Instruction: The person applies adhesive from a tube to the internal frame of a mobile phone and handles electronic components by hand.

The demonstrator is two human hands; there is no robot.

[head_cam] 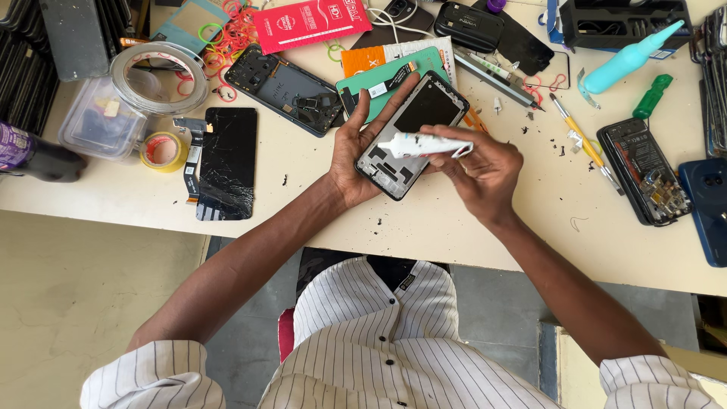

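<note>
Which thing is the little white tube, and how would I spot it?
Start at the pale table and find the two hands in the middle. The left hand cradles an opened phone frame; the right hand pinches the white tube across it. It is the only small white tube, unlike the bigger turquoise bottle far off.

My left hand (356,163) lies under the phone frame (413,132), so my palm is mostly hidden by it. My right hand (481,170) covers the back end of the white tube (424,144), and I cannot tell if its tip touches the frame. At the table's (485,235) right edge the blue phone (708,208) is cut off by the picture. At the left edge the dark bottle (34,159) is cut too. The small black bits on the table near the frame are too small to tell.
</note>
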